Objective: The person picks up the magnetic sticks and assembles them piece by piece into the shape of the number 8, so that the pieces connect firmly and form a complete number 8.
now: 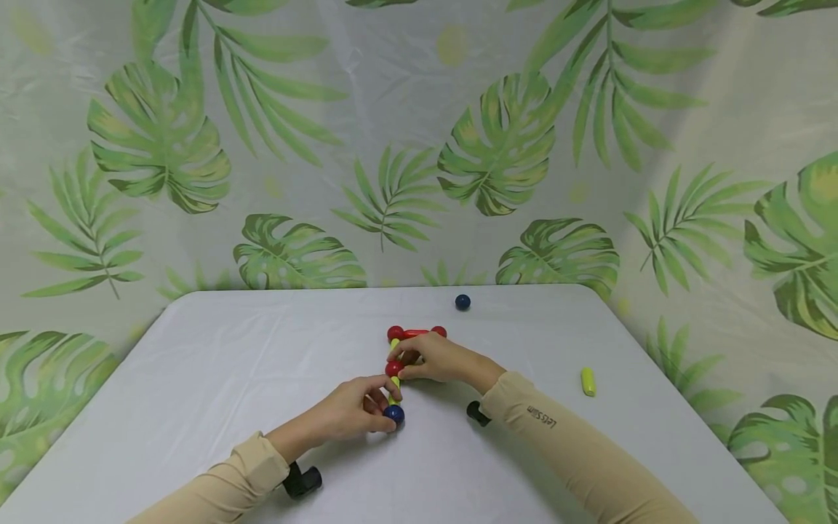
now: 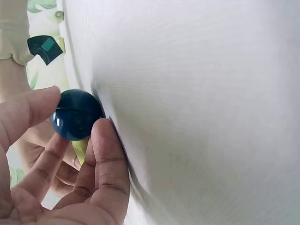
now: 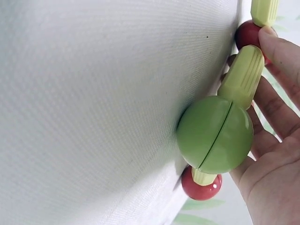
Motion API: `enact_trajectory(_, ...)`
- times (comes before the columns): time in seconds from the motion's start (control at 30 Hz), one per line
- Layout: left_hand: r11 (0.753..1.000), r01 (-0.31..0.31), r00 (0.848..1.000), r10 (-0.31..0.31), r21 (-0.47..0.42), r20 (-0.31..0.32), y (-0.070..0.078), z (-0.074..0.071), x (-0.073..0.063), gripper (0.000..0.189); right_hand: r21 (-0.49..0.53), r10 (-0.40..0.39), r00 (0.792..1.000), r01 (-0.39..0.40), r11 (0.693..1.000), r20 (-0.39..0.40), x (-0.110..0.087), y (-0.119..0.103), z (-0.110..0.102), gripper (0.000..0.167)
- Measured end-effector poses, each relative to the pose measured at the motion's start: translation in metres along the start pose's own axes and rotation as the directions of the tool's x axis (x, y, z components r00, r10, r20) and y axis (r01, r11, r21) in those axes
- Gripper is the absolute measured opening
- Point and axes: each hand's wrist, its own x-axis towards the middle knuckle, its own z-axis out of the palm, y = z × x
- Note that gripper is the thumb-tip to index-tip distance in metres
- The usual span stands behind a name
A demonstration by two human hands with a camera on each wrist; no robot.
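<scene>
On the table lies a joined chain of coloured balls and rods. My left hand pinches the blue ball at its near end, thumb and fingers on the ball in the left wrist view. A yellow rod links it to a red ball, which my right hand grips between thumb and fingers. Beyond it, another yellow rod reaches a far red ball, joined by a red rod to a second one. A green ball shows in the right wrist view; my right hand hides it in the head view.
A loose dark blue ball sits near the table's far edge. To the right lies a loose yellow rod. Black wrist cameras hang under both sleeves. A leaf-patterned cloth stands behind the white table.
</scene>
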Motion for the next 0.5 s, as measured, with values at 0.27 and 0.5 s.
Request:
enact_trajectory(0.27, 1.0, -0.028, 0.999, 0.029, -0.013, 0.032, -0.0015, -0.0025, 0.0018, 0.029, -0.011, 0.021, 1.0, -0.021, 1.0, 0.007, -0.0001, -0.0023, 0.0, 0.028)
enact_trajectory(0.5, 1.0, -0.019, 0.999, 0.02, -0.02, 0.038, -0.0025, -0.0034, 0.0029, 0.029, -0.018, 0.031, 0.999, -0.03, 0.999, 0.034, -0.0033, -0.0056, -0.0046, 0.031)
